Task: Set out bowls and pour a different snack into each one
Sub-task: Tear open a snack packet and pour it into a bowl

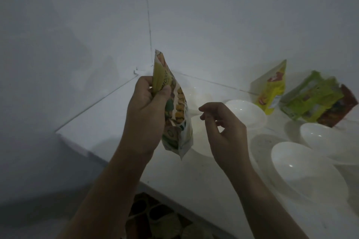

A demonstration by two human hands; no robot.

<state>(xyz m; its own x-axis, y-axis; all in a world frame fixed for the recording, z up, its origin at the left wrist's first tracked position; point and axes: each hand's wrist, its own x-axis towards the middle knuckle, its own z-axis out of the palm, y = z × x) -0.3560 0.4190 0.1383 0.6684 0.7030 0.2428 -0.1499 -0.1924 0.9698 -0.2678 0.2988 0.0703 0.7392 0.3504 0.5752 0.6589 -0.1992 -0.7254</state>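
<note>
My left hand grips a yellow-green snack packet near its top and holds it upright above the white counter. My right hand hovers just right of the packet with its fingers loosely curled, holding nothing. Several white bowls stand on the counter: one partly hidden behind the packet and my right hand, one beyond my right hand, one at the near right and one farther right.
A yellow snack packet leans against the wall at the back right, beside green packets and a red-brown one. The counter sits in a white wall corner. Patterned floor shows below its front edge. The light is dim.
</note>
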